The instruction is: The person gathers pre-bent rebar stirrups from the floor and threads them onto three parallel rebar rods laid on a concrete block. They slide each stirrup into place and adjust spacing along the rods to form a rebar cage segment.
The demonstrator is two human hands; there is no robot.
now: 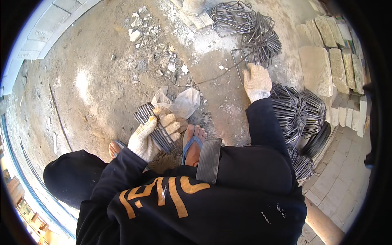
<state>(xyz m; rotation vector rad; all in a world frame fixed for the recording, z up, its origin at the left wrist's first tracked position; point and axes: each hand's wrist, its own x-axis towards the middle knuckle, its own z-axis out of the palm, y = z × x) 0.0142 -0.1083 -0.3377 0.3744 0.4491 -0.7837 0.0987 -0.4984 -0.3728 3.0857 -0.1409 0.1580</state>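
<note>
My left hand point(149, 132), in a white knitted glove, is closed around a bundle of grey steel stirrups point(160, 136) in front of my feet. The bars lie side by side across the palm. Stretched out to the far right, my gloved right hand point(257, 83) has its fingers curled over a rectangular steel stirrup point(237, 61) at the near edge of a tangled stirrup pile point(261, 38). Its fingertips are partly hidden. Just beyond the left hand lies a crumpled clear plastic bag point(186, 102).
More bundled stirrups point(290, 110) lie right of my right forearm, beside stacked pale blocks point(316, 69). Broken rubble point(136, 34) is scattered ahead on the dirt floor. A thin wire point(210, 81) runs toward the pile. A dark ribbed strip point(209, 160) rests against my leg.
</note>
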